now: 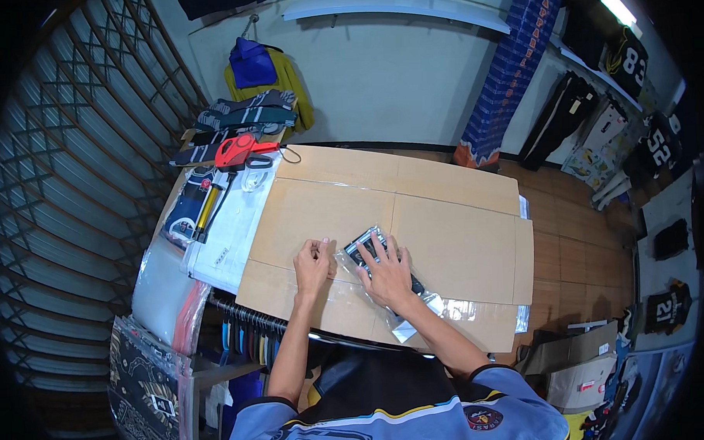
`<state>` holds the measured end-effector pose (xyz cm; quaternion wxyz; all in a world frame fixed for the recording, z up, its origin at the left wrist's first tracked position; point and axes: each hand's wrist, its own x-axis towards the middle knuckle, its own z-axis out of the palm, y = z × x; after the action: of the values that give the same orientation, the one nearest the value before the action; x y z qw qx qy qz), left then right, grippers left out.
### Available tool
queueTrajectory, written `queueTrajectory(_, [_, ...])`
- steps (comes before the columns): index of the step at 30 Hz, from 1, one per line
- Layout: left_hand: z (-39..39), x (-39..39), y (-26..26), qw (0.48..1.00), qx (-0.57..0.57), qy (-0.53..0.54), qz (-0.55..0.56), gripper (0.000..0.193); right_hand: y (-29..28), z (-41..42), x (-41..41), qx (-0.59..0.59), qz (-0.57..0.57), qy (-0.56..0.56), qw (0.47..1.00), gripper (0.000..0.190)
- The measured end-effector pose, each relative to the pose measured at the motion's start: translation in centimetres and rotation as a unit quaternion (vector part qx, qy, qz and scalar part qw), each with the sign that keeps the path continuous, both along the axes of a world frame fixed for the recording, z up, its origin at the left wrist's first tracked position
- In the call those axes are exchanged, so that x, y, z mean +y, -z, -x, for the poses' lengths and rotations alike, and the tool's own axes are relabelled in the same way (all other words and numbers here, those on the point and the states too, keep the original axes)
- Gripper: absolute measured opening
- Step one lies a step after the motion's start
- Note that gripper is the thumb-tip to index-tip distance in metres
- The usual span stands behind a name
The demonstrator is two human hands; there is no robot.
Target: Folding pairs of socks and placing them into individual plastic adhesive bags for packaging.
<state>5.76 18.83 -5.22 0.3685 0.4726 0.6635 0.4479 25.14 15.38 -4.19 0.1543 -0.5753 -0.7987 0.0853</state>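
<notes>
A dark folded item in a clear plastic bag (361,243) lies at a slant on a flattened cardboard sheet (445,234). My right hand (387,274) rests flat on the bag with its fingers spread, covering much of it. A white piece (405,331) shows at the bag's near end, under my right forearm. Just left of the bag, my left hand (313,265) hovers over or touches the cardboard, fingers curled; whether anything small is between the fingertips I cannot tell.
Left of the cardboard are a red tape dispenser (236,152), a yellow and black tool (207,210) and a white plastic package (225,253). Folded garments (246,116) are stacked at the far left corner. Clothes hangers (245,317) hang below the near left edge. Cardboard boxes (581,369) stand at the lower right.
</notes>
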Motion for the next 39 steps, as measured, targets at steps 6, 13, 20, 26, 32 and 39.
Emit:
queueTrajectory(6, [0.2, 0.0, 0.5, 1.0, 0.013, 0.0, -0.008, 0.035, 0.1, 0.1, 0.0, -0.001, 0.0, -0.001, 1.0, 0.055])
queueTrajectory(13, [0.5, 0.1, 1.6, 0.999, 0.033, 0.004, -0.024, 0.033, 0.2, 0.3, 0.0, -0.004, -0.004, -0.003, 1.0, 0.055])
queueTrajectory(20, [-1.4, 0.2, 1.3, 0.985, 0.129, 0.025, -0.112, 0.025, 0.6, -0.1, 0.1, 0.005, -0.014, 0.0, 1.0, 0.054])
queueTrajectory(26, [-1.7, 1.2, 1.4, 0.982, 0.123, 0.109, -0.094, 0.026, 0.6, -0.4, 0.2, 0.013, -0.027, -0.003, 1.0, 0.055])
queueTrajectory(32, [-1.1, 1.5, 1.9, 0.986, 0.045, 0.159, -0.01, 0.026, 0.8, -1.0, 0.0, 0.079, -0.017, -0.019, 0.997, 0.065])
queueTrajectory(39, [-2.0, -1.7, -1.1, 0.963, -0.209, 0.146, 0.087, 0.026, -0.9, -3.4, -0.3, 0.352, 0.006, -0.012, 0.936, 0.086])
